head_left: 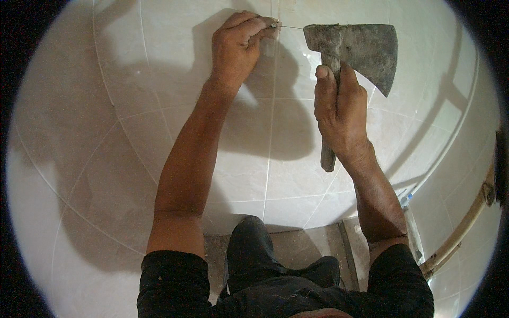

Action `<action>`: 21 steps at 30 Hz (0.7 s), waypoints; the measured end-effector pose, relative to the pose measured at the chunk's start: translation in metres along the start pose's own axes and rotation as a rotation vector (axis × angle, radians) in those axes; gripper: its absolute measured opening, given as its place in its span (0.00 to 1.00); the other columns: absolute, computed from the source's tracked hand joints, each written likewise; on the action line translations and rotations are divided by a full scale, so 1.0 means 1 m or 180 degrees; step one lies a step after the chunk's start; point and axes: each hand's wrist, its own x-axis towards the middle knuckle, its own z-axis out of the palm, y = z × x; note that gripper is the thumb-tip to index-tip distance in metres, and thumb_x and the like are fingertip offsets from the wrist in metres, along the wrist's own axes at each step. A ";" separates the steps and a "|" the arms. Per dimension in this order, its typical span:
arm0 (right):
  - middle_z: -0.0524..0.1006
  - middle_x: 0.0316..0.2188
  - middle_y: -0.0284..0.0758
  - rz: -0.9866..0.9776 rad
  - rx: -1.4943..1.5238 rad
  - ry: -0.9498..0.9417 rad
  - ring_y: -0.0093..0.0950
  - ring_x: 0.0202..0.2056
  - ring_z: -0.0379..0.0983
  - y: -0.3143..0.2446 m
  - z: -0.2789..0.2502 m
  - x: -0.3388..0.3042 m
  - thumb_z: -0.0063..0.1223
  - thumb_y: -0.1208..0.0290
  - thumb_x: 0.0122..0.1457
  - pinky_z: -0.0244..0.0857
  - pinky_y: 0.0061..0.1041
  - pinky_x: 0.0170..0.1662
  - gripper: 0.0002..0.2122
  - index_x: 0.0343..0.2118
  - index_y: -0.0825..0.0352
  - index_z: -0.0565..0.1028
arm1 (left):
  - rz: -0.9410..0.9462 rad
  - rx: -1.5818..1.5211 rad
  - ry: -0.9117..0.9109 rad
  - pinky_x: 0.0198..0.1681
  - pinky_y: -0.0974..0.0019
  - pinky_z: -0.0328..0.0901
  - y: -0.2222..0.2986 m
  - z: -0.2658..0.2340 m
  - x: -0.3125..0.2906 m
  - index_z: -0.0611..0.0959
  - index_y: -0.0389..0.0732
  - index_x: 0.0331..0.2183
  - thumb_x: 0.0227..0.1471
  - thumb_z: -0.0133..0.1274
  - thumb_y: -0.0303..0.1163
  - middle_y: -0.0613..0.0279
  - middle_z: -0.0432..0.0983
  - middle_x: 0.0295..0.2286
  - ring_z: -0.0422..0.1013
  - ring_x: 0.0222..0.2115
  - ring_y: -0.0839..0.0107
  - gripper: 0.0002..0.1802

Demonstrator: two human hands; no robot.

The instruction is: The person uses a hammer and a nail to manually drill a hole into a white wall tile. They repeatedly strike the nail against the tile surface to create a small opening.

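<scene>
Against the tiled wall (159, 79), seen from the head camera, the left hand (237, 47) pinches a thin nail (289, 26) between thumb and forefinger at a grout line, its fingers (260, 29) pressed together around the nail's tip end. Just beside it, the right hand (339, 108) is wrapped tight around the wooden handle of a hatchet (352, 47), blunt back facing the nail. A glancing blow could likely crush the pinching fingers, bend the nail or crack the glazed tile, since the head is broad and the nail slender. Dull, grey and pitted, the hatchet head looks worn, its handle short.
</scene>
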 end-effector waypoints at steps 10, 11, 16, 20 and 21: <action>0.78 0.24 0.55 -0.0215 -0.0887 -0.0304 0.58 0.29 0.78 0.013 0.012 0.037 0.46 0.61 0.70 0.73 0.50 0.34 0.16 0.33 0.72 0.74 | 0.0297 0.0049 -0.0015 0.44 0.61 0.75 -0.002 0.011 0.000 0.88 0.41 0.38 0.42 0.60 0.12 0.59 0.84 0.36 0.79 0.38 0.60 0.19; 0.78 0.24 0.55 -0.0246 -0.0819 -0.0242 0.58 0.29 0.78 0.012 0.011 0.038 0.47 0.62 0.69 0.73 0.50 0.34 0.16 0.33 0.71 0.75 | 0.0280 0.0028 -0.0055 0.44 0.61 0.75 -0.004 0.012 0.000 0.88 0.41 0.38 0.42 0.60 0.13 0.59 0.84 0.36 0.79 0.38 0.60 0.19; 0.78 0.23 0.54 -0.0385 -0.0962 -0.0212 0.56 0.27 0.77 0.029 0.018 0.041 0.49 0.65 0.68 0.73 0.51 0.34 0.14 0.32 0.72 0.75 | 0.0228 0.0086 -0.0109 0.47 0.60 0.74 -0.002 0.023 0.005 0.87 0.40 0.37 0.40 0.59 0.12 0.58 0.83 0.37 0.79 0.40 0.58 0.19; 0.78 0.23 0.52 -0.0317 -0.0897 -0.0194 0.54 0.27 0.79 0.022 0.012 0.034 0.50 0.64 0.68 0.73 0.48 0.31 0.12 0.35 0.71 0.75 | 0.0247 0.0117 -0.0173 0.47 0.59 0.74 -0.006 0.023 0.001 0.88 0.41 0.38 0.38 0.60 0.11 0.60 0.84 0.36 0.78 0.39 0.59 0.22; 0.78 0.23 0.52 -0.0160 -0.0903 -0.0082 0.54 0.28 0.79 0.013 0.011 0.026 0.50 0.64 0.68 0.74 0.48 0.31 0.12 0.36 0.71 0.75 | 0.0226 0.0058 -0.0158 0.47 0.58 0.74 -0.008 0.023 -0.002 0.88 0.41 0.38 0.38 0.60 0.11 0.60 0.84 0.36 0.78 0.39 0.59 0.22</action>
